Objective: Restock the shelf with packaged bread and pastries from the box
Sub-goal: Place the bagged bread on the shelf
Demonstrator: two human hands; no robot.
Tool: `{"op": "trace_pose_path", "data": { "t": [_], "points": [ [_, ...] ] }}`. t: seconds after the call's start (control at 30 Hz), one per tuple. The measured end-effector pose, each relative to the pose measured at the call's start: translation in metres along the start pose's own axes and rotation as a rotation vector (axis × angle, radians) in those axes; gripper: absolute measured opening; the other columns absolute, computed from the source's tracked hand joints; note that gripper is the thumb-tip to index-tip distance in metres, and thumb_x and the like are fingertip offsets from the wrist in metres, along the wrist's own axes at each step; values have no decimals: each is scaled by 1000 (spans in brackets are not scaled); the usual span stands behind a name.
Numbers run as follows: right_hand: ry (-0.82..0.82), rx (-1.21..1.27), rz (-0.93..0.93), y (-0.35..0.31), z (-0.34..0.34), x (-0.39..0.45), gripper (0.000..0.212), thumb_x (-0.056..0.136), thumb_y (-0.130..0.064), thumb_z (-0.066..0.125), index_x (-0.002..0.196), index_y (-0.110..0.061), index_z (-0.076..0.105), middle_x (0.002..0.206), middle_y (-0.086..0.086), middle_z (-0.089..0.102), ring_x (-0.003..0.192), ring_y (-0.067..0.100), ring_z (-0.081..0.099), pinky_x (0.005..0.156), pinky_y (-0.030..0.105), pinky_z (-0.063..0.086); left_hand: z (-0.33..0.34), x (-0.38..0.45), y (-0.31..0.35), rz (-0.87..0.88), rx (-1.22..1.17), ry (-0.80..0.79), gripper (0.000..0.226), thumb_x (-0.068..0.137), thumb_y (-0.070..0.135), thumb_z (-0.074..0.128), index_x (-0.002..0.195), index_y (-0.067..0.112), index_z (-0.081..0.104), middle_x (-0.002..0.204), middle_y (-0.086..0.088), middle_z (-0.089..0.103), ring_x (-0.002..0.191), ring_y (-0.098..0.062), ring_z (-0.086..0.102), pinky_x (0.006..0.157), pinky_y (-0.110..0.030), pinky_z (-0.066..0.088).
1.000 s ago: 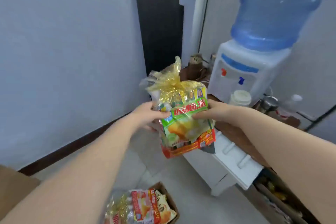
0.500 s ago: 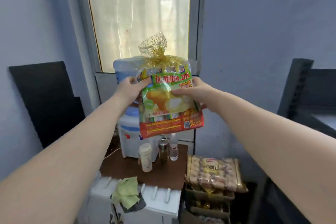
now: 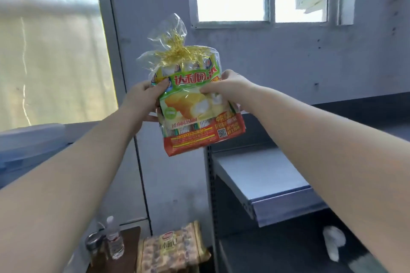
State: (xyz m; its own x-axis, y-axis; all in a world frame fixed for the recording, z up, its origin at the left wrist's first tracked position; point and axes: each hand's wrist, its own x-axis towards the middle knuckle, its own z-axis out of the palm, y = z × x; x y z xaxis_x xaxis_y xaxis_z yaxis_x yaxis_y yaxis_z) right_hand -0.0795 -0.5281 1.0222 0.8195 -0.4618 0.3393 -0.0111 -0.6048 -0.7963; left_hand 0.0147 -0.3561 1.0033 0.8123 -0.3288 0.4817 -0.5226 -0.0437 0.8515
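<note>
I hold a green, yellow and red bag of packaged pastries, tied at the top with gold ribbon, upright at chest height in the middle of the view. My left hand grips its left edge with the thumb on the front. My right hand grips the upper right edge, fingers curled over the front. The bag hangs just left of and above a grey metal shelf, whose middle board lies bare below my right forearm. A darker top board runs behind my right arm.
A flat pack of small pastries lies low beside the shelf's perforated upright. A water bottle and a metal cup stand on a brown tabletop at the bottom left. White crumpled material lies on the lower shelf board.
The view has swung up and to the right, from the box and water dispenser to the shelf. Both hands have carried the bag up toward the shelf, grip unchanged.
</note>
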Motion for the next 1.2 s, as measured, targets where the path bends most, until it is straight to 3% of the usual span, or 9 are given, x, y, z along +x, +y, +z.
{"op": "trace_pose_path", "data": {
  "t": [0.13,0.27,0.4,0.67,0.9,1.0,1.07,1.13,1.2],
  "points": [
    [47,-14,46,51,-77,3,48,77,-44,71,112,-26,42,109,0,62,92,20,65,78,39,56,88,8,20,-4,20,-76,37,89,46,57,106,13,54,83,-2,65,67,-15,62,52,-28,54],
    [75,-3,71,102,-138,8,49,79,-45,69,116,-26,44,112,-1,62,87,16,62,58,30,46,168,11,33,-13,33,-122,40,89,49,56,108,14,55,84,-1,66,69,-15,64,54,-29,54],
    [71,41,88,149,-174,19,43,80,-44,68,113,-26,47,111,-1,62,82,13,60,55,25,40,227,14,33,-51,36,-152,43,88,48,57,113,12,56,90,-3,68,75,-18,64,68,-37,57],
    [30,103,110,211,-188,52,45,82,-42,67,119,-25,49,112,-1,62,80,11,57,55,25,37,280,33,17,-102,119,-164,39,88,48,58,110,16,55,100,-6,70,86,-27,68,73,-40,58],
    [34,140,118,242,-174,89,44,81,-40,68,118,-25,50,115,0,64,98,21,62,63,28,44,302,60,-9,-129,112,-158,35,88,46,59,107,18,51,106,-9,69,90,-28,69,75,-48,58],
    [32,122,108,252,-169,106,42,82,-38,67,118,-23,50,113,1,64,96,21,61,54,25,37,311,71,-20,-137,106,-142,33,88,45,59,108,20,49,111,-10,67,93,-30,68,77,-53,57],
    [32,122,109,259,-164,117,41,81,-36,68,116,-22,52,112,2,64,100,22,62,62,28,45,315,78,-26,-133,137,-138,33,89,45,58,108,21,48,113,-10,66,94,-29,68,76,-52,58],
    [31,124,111,268,-159,127,40,79,-34,70,112,-21,53,112,3,65,102,23,62,81,37,52,319,83,-31,-130,188,-138,33,89,46,57,108,20,47,113,-10,65,93,-29,68,76,-51,58],
    [18,132,113,275,-155,137,39,77,-32,72,111,-20,56,111,4,66,102,24,63,93,43,51,323,88,-35,-136,231,-136,35,89,46,56,109,19,47,112,-10,65,93,-29,68,76,-51,58]
  ]
}}
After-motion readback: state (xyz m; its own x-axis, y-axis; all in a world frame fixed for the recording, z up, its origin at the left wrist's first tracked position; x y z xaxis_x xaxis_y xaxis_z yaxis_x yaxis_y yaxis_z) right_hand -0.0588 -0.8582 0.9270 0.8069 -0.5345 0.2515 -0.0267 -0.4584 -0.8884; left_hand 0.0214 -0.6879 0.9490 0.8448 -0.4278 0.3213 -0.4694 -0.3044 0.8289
